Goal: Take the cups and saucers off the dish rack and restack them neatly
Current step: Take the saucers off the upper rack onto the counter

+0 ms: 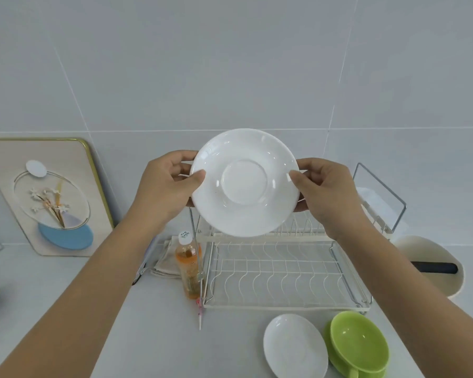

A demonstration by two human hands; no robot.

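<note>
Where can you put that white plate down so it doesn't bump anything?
Bare counter lies left of the white saucer, in front of the orange bottle. The dish rack tray also shows nothing on it. The front right is crowded: the green cup sits close beside that saucer.

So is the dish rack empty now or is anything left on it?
Empty as far as shows: the rack's lower tier holds nothing; the raised saucer hides part of the upper tier.

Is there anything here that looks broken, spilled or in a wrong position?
Nothing looks broken or spilled. Both hands, left and right, hold a white saucer upright above the dish rack. On the counter, a green cup sits on a green saucer, beside another white saucer.
</note>
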